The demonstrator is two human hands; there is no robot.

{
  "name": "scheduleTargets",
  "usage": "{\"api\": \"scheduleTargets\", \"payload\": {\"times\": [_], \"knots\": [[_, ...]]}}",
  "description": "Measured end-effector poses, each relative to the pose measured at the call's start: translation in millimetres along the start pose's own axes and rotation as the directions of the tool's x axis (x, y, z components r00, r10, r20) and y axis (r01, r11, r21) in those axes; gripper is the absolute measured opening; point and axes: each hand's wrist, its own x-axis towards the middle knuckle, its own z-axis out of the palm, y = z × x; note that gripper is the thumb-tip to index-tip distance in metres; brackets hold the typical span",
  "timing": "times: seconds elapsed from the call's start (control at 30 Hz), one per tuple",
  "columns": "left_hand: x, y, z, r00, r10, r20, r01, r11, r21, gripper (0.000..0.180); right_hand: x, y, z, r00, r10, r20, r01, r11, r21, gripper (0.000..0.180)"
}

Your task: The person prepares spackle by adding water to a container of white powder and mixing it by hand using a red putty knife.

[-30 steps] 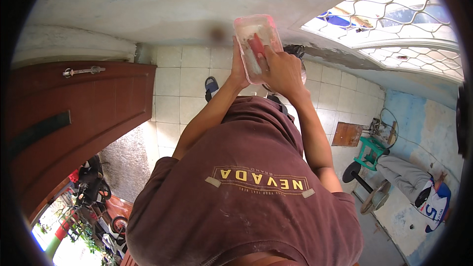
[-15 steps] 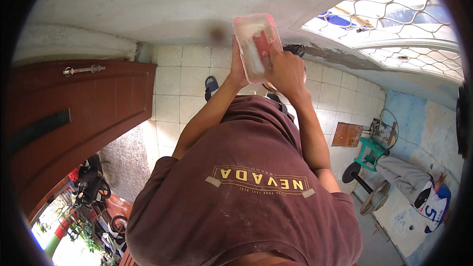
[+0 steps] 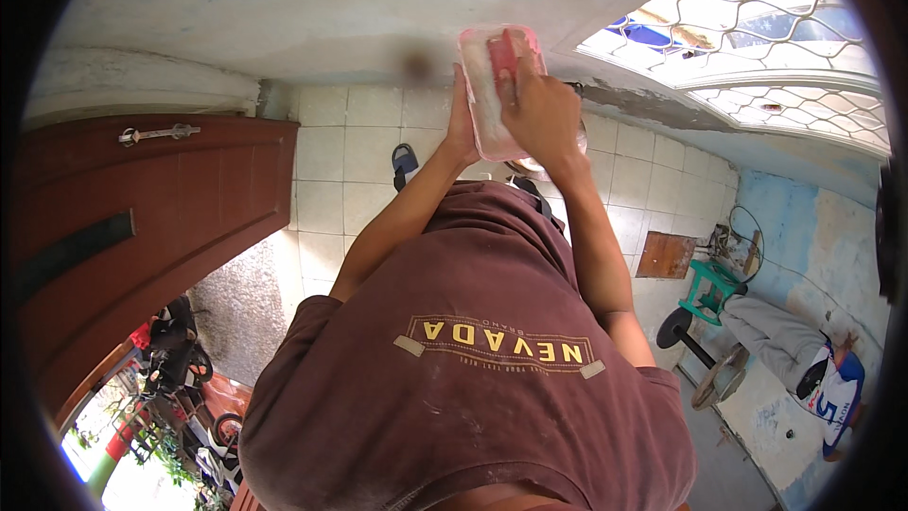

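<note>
In front of my body, against the pale wall, is a shallow pinkish plastic tray point(image 3: 492, 152) with white paste spread inside. My left hand point(image 3: 460, 125) is closed on the tray's left side, its fingers partly hidden beneath. A flat red putty spreader point(image 3: 502, 59) lies over the paste near the tray's far end. My right hand point(image 3: 543, 115) grips this spreader with an extended finger pressed along it. Below the right hand, a round object on the floor is mostly hidden.
A pale, patchy wall point(image 3: 331, 19) stands ahead, with a grilled window point(image 3: 747, 19) at right. The brown door point(image 3: 170, 189) is at left. At right are a green stool point(image 3: 707, 289), a barbell-like object point(image 3: 700, 355) and another person point(image 3: 804, 360). Motorbikes point(image 3: 180, 350) stand lower left.
My right hand has moved the red spreader toward the tray's far end. The tray has shifted slightly right and is tilted less.
</note>
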Motion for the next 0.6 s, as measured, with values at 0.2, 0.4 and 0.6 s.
{"api": "scheduleTargets", "payload": {"times": [0.2, 0.4, 0.6], "knots": [[-8.4, 5.0, -14.9, 1.000, -0.008, 0.020, 0.008, 1.000, -0.003, 0.080, -21.3, 2.2, 7.3, 0.989, -0.099, 0.111, 0.098, 0.995, 0.015, 0.022], [-6.7, -1.6, 3.2, 0.999, -0.011, -0.042, 0.012, 1.000, 0.018, 0.080, -5.5, -1.1, 6.5, 0.992, -0.127, 0.011, 0.127, 0.991, -0.045, 0.022], [-14.0, 9.5, -13.0, 0.997, -0.034, 0.063, 0.038, 0.997, -0.065, 0.081, -10.9, 8.0, -11.1, 0.973, -0.192, 0.129, 0.198, 0.980, -0.029, 0.022]]}}
